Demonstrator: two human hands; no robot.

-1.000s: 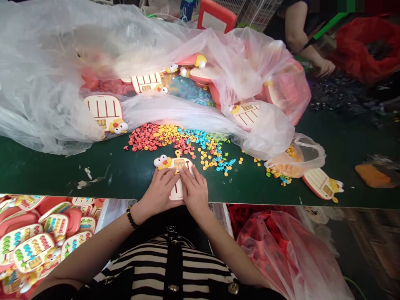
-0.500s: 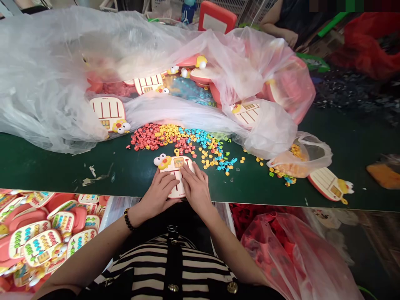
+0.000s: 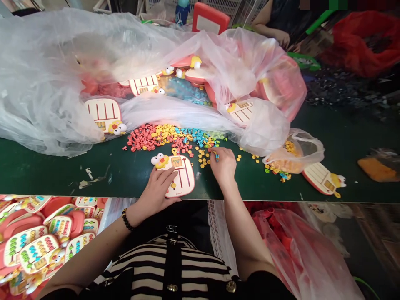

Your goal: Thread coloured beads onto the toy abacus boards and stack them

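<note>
A cream toy board (image 3: 184, 183) with a yellow duck-like head and big white eyes (image 3: 160, 160) lies on the green table, at its front edge. Long slots run down its face, and a small yellow piece (image 3: 174, 186) sits on one of them. My left hand (image 3: 159, 185) grips the board's left side, fingers across its face and thumb along the lower edge. To the right of the board, my right hand (image 3: 224, 166) is among loose yellow pieces (image 3: 203, 160), its fingers pinched together. Some blue shows at its fingertips; whether it is held, I cannot tell.
Red, yellow, blue and green pieces (image 3: 168, 135) lie piled behind the board. Large clear plastic bags (image 3: 46, 83) cover the back, with more boards (image 3: 104, 114) among them. Finished-looking boards (image 3: 39, 252) fill a space at lower left. A person's hand (image 3: 283, 38) shows at upper right.
My right hand has left the board and moved right to the loose pieces, its fingers now pinched. My left hand stays on the board. The yellow piece on the slot is now uncovered.
</note>
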